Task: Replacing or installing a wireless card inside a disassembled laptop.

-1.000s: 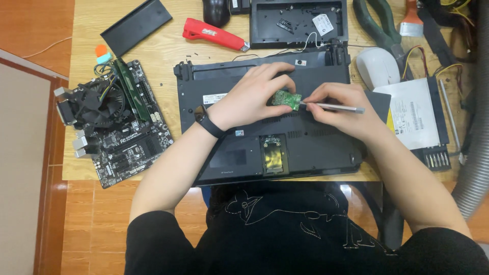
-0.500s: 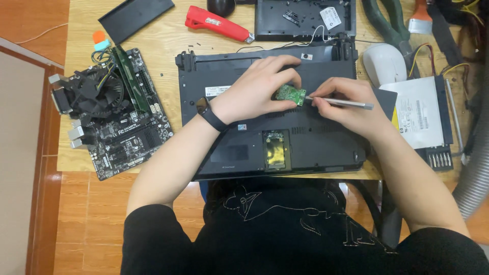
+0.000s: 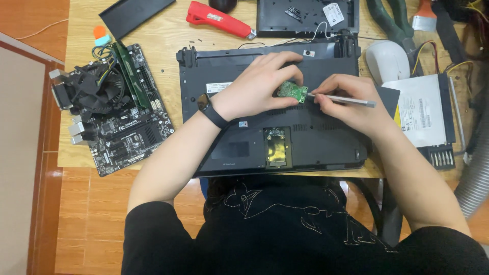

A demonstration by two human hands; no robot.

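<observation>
Head view: left hand (image 3: 254, 84) pinches a small green circuit card (image 3: 292, 91) at frame centre, fingers closed on its edge, black band on the wrist. Right hand (image 3: 346, 102) just right of it, closed on a thin silver tool (image 3: 346, 100), tip touching the card's right edge. Both hands sit over an upturned black laptop (image 3: 316, 137) on the wooden counter (image 3: 168, 35); open slot with a yellowish board (image 3: 278, 147) below the hands. Left of frame: black motherboard (image 3: 112, 112) with fan. Top: red utility knife (image 3: 219, 19), black tray (image 3: 305, 18). Right: white mouse (image 3: 387, 61), silver optical drive (image 3: 420, 109), grey hose (image 3: 476, 178) at the edge.
</observation>
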